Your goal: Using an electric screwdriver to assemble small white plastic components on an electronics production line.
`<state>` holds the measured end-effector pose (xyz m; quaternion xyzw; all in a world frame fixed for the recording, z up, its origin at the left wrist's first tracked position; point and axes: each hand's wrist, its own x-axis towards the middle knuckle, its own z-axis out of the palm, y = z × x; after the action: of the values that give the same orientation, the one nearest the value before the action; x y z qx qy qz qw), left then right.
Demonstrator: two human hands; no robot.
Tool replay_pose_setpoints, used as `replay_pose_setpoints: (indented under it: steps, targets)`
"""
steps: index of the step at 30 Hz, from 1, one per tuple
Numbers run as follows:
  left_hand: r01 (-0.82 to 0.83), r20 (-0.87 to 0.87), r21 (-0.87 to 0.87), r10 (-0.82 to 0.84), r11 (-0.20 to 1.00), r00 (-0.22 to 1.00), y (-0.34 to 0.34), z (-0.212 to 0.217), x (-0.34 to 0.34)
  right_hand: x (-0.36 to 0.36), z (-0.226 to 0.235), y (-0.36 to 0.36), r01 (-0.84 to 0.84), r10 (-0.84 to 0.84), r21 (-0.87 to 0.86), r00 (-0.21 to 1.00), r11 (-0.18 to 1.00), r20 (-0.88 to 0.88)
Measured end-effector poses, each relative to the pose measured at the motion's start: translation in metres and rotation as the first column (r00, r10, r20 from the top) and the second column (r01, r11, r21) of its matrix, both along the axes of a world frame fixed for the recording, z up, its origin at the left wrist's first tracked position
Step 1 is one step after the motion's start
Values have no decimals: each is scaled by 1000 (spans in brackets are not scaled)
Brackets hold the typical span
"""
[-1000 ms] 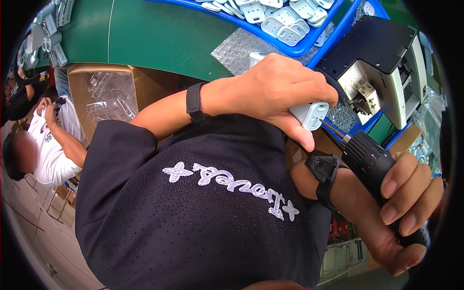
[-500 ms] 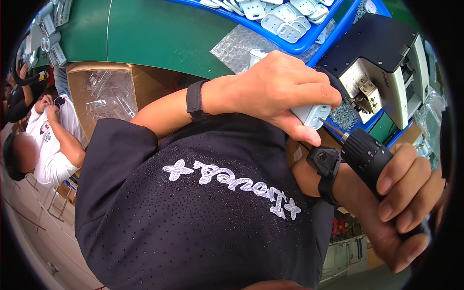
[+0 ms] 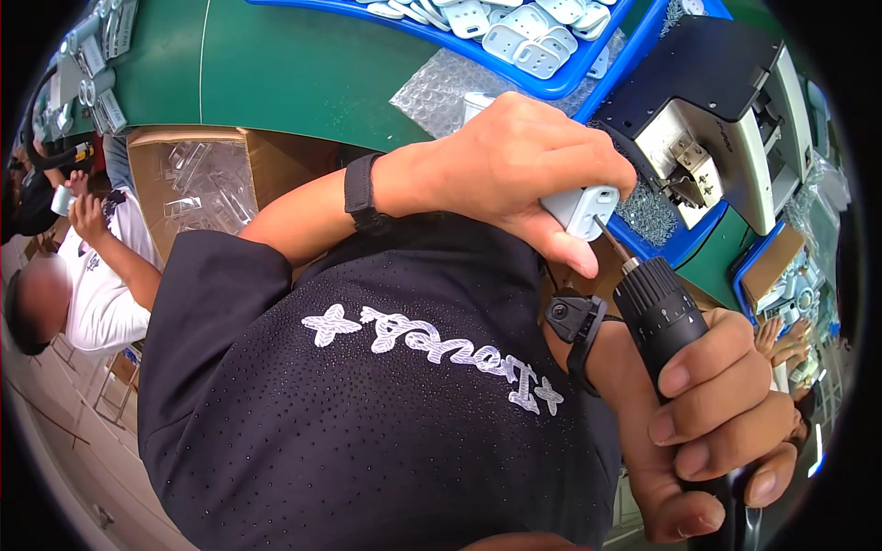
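Note:
My left hand (image 3: 524, 170) is wrapped round a white plastic housing (image 3: 579, 219). The flat end with small holes faces the right, and most of the body is hidden under my fingers. In my right hand (image 3: 726, 422) is a black electric screwdriver (image 3: 657, 308), gripped round its handle. Its thin metal bit points up and to the left, and the tip meets the end of the housing at one of the holes. Whether a screw sits there is too small to tell.
A blue tray (image 3: 551, 89) of white plates lies beyond my left hand, by bubble wrap (image 3: 432, 92). Right of it are a blue tray of small screws (image 3: 643, 213) and a black-and-white machine (image 3: 698, 83). A cardboard box (image 3: 188, 138) holds clear plastic parts. A co-worker (image 3: 110, 266) sits left.
My right hand and the screwdriver have swung down and left, so the tool stands steeper. The housing has shifted slightly left in my left hand. The co-worker's hands have moved.

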<state>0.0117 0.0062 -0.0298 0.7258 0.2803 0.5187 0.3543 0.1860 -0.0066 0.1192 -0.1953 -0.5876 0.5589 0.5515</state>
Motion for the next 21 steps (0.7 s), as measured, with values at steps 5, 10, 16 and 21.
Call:
replay_pose_setpoints:
  steps: [5, 10, 16, 21]
  targets:
    - [-14, -13, 81, 15, 997, 1000, 3, -5, 0, -10, -9, -1, 359, -363, -55, 919, 932, -153]
    - [-25, -5, 88, 25, 996, 1000, 1, -4, 1, 38, -65, 45, 609, -799, 551, 567, 571, 200]
    - [-44, -12, 103, 46, 994, 999, 5, -9, -1, 28, -38, 9, 360, -365, -128, 931, 924, -17]
    - [-12, -25, 91, 14, 996, 1000, 3, -3, -1, 8, 12, -13, 268, -272, -66, 960, 961, -64]
